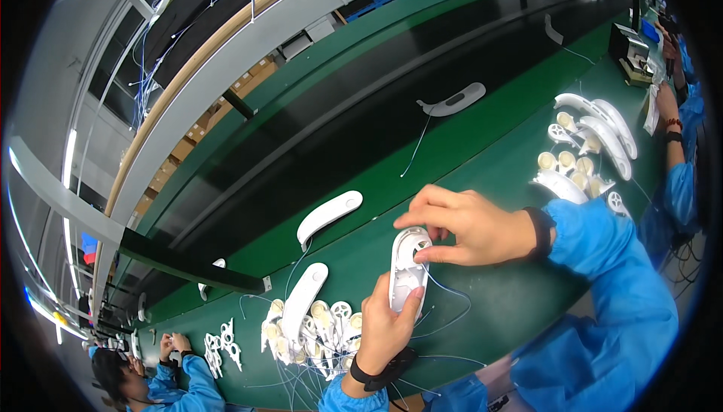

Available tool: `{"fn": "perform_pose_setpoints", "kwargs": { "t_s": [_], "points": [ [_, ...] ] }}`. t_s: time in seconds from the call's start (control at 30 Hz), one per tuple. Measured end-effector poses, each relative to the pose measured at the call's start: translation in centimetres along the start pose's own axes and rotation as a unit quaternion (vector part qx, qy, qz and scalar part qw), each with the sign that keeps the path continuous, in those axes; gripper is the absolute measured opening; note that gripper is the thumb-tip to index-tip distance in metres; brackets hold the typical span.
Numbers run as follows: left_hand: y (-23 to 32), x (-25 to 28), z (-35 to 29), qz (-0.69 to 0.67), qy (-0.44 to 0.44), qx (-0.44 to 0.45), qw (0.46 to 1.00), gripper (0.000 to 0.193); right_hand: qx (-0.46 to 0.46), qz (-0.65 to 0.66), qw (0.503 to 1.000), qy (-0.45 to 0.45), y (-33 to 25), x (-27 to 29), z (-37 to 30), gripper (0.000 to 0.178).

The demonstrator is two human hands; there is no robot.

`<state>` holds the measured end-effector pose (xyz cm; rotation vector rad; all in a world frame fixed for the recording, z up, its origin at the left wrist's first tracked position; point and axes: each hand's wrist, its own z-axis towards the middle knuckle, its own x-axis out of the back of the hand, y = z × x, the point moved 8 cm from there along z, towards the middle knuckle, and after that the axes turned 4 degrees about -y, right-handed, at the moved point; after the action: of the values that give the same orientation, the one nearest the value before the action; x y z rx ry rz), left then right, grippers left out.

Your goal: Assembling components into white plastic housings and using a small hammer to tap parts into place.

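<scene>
- Nearest the camera is your blue right sleeve (625,306), above the green bench (504,303).
- The white shell (404,282) is held up over the bench, hollow face toward you, its lower end pinched in your left hand (384,331), thumb across the rim.
- Your right hand (474,227) bends around the upper end — whether thumb and finger pinch there, you cannot tell.
- Expect light, stiff, probably slick plastic; grip its long sides — the thin wire (469,300) looks easily strained.
</scene>
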<state>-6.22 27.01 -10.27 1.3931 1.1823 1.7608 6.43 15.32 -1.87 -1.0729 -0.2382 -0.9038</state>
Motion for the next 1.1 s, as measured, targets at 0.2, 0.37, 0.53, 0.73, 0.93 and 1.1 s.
{"fn": "perform_pose_setpoints", "kwargs": {
  "t_s": [0.2, 0.37, 0.53, 0.73, 0.93, 1.1],
  "points": [
    [0.4, -0.7, 0.0, 0.003, -0.031, 0.004, 0.999, 0.026, -0.093, 0.185, 0.975, -0.077, 2.6, -2.8, -0.5, 0.038],
    [-0.6, -1.6, -0.1, -0.049, -0.050, 0.033, 0.997, 0.028, -0.143, 0.241, 0.953, -0.112, 5.0, -4.1, -0.8, 0.029],
    [-0.7, -2.0, 0.6, -0.028, -0.066, 0.037, 0.997, 0.029, -0.168, 0.275, 0.942, -0.089, 6.1, -4.4, -1.8, 0.035],
    [0.7, -2.1, 0.7, 0.049, -0.047, -0.025, 0.997, 0.030, -0.160, 0.297, 0.936, -0.099, 6.2, -4.5, -2.7, 0.034],
    [-0.5, -2.6, 0.4, 0.033, -0.071, 0.003, 0.997, 0.030, -0.170, 0.277, 0.938, -0.121, 6.1, -4.7, -3.0, 0.027],
    [-1.1, -3.0, 0.6, -0.003, -0.107, 0.050, 0.993, 0.042, -0.148, 0.255, 0.951, -0.094, 6.9, -4.6, -3.1, 0.033]
  ]
}}
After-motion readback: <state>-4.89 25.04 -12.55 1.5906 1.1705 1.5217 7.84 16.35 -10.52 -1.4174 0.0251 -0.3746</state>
